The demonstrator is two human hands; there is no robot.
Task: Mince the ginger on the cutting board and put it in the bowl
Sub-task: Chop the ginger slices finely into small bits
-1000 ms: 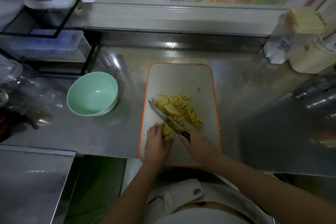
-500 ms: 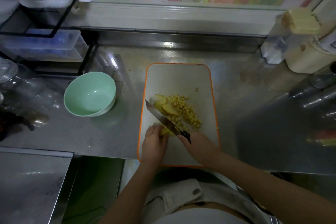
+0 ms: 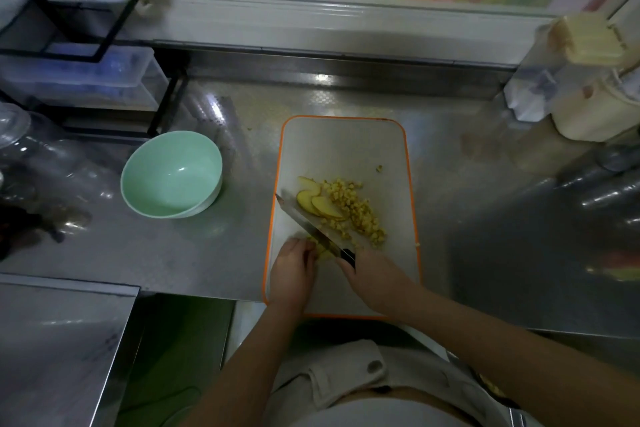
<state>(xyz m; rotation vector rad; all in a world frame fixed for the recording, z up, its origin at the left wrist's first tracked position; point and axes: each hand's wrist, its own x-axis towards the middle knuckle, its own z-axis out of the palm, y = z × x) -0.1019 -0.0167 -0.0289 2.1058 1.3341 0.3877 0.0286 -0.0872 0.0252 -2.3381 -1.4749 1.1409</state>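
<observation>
gripping the black-handled steel knife [image 3: 309,226] in the right hand [image 3: 375,276], the person curls left hand [image 3: 292,270] fingers onto yellow ginger pieces [image 3: 323,253] on the orange-rimmed white cutting board [image 3: 346,142] to steady them, mint-green bowl [image 3: 171,173] nearby.

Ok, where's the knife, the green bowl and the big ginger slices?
knife [image 3: 304,222]: head view, middle of the blade.
green bowl [image 3: 171,177]: head view, bare inside of the bowl.
ginger slices [image 3: 320,204]: head view, top of an uncut slice.
</observation>
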